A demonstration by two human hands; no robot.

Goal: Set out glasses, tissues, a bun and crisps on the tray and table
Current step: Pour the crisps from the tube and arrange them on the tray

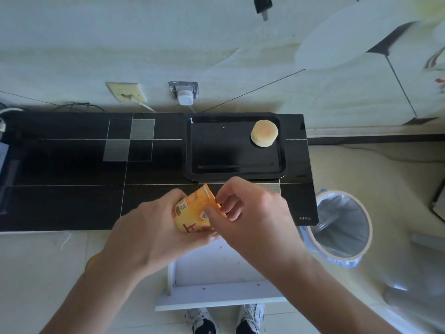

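A round pale bun [264, 133] lies in the far right corner of the black tray [216, 172], which sits at the right end of the black table [72, 201]. Over the table's front edge my left hand [149, 227] grips an orange crisps packet [192, 212] around its lower part. My right hand [250, 213] pinches the packet's upper edge between thumb and fingers. Glasses and tissues are not in view.
A bin [339, 227] lined with a bag stands on the floor right of the table. An open white drawer [216, 283] juts out below my hands. Wall sockets and a plugged charger [185, 98] sit behind the table. A blue object [6, 165] lies at the table's left end.
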